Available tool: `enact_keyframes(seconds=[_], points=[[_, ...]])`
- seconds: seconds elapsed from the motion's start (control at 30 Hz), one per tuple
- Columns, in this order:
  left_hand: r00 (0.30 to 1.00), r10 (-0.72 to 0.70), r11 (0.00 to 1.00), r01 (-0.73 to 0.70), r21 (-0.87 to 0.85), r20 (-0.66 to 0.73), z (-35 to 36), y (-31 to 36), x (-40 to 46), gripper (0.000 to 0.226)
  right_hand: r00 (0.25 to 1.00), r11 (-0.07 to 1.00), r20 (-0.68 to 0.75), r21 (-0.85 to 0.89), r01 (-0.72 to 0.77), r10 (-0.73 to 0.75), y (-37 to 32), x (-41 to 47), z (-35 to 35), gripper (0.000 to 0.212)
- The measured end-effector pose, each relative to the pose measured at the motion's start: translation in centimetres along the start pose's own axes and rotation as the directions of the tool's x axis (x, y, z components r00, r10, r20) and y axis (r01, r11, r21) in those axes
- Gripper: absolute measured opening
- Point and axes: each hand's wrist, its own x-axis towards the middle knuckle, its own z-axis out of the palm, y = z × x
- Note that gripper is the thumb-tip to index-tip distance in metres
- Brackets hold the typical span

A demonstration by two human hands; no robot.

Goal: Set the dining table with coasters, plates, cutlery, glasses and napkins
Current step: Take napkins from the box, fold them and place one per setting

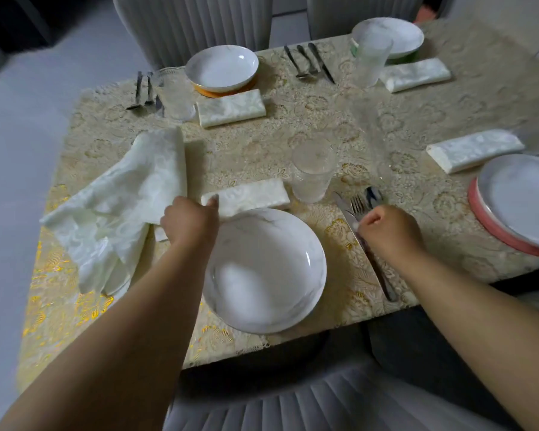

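The near plate (263, 270) lies between the two hands. The left hand (189, 220) grips loose napkins (119, 209) just left of it, fingertips touching the folded napkin (246, 195) beyond the rim. The right hand (386, 227) curls round the cutlery (360, 205) — knife, fork and spoon — beside an empty glass (313, 172). The patterned tablecloth (262, 144) covers the table; farther off stand three more empty plates — one on an orange coaster (212, 91) — before pale chairs (193, 23).
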Motion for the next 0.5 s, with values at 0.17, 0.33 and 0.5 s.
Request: enact_keyframes(seconds=[0.17, 0.33, 0.5], points=[[0.958, 0.209, 0.923, -0.260, -0.286, -0.195, -0.1, 3.1, -4.5, 0.033, 0.998, 0.973, 0.059, -0.232, -0.019, 0.033, 1.1, -0.9, 1.5, 0.021], [0.926, 0.378, 0.862, -0.354, -0.363, -0.005, 0.9, 5.9, -11.3, 0.020, 0.992, 0.960, 0.104, -0.277, -0.035, 0.066, 0.9, -0.5, 2.2, 0.011], [0.821, 0.545, 0.828, -0.497, -0.260, 0.168, 3.2, 7.1, -15.5, 0.016, 1.000, 0.978, 0.027, -0.209, 0.017, -0.012, 0.9, -1.1, 1.7, 0.016]])
